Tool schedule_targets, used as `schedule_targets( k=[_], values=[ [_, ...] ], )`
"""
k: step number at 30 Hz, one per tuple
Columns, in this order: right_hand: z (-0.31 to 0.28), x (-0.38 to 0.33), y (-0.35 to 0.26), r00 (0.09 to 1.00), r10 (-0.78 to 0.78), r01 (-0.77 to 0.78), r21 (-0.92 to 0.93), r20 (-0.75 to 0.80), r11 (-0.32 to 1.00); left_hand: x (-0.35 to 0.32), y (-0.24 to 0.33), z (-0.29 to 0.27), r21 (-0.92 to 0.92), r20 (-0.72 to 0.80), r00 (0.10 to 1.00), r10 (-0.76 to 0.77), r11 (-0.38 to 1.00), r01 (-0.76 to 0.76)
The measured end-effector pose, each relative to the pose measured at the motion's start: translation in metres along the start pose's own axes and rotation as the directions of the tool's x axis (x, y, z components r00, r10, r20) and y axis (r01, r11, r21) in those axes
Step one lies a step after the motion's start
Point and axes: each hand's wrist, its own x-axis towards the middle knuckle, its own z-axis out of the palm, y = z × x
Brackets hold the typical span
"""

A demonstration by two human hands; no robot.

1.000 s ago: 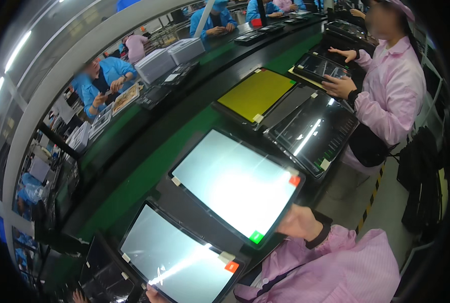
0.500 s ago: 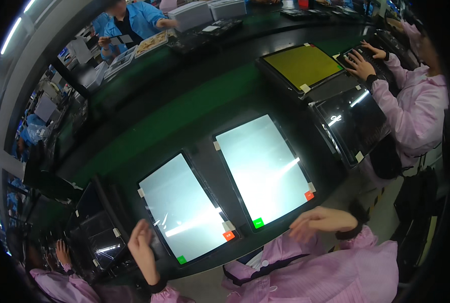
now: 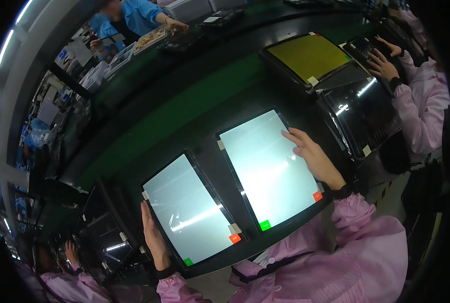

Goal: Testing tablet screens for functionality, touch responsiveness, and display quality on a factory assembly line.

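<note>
I watch the left hand [image 3: 156, 241] stand along the outer edge of the left tablet [image 3: 184, 212], fingers stretched out and held close together, pinching nothing that I can see. Half a second ago those fingers were blurred and set off from that edge; now they lie right beside it, though I cannot tell how firmly they touch.

The right hand [image 3: 313, 156] has changed more: it was below the near corner of the right tablet [image 3: 260, 171], and I now see it farther up the outer side, fingers somewhat spread, their tips over the edge of the lit screen. Both tablets lie between the hands, glowing white as before, on the dark green bench [image 3: 149, 134].

Beyond the right hand, to its right, I find a dark panel [image 3: 369, 121]; farther forward of it sits a yellow-lit tablet [image 3: 308, 55], with a pink-sleeved co-worker [image 3: 419, 98] near both.
</note>
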Motion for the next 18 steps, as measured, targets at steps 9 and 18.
schedule_targets(
  k=[9, 18],
  values=[
    [0.007, 0.014, 0.013, 0.991, 0.024, 0.019, 0.318, -0.128, 0.948, 0.013, 0.008, 0.007, -0.045, 0.031, 1.000, -0.005, 0.999, 0.006],
    [0.022, 0.000, 0.000, 0.984, -0.129, 0.095, -0.250, -0.125, 0.964, 0.008, 0.018, 0.008, 0.141, 0.074, 0.997, 0.035, 0.989, -0.045]
  ],
)
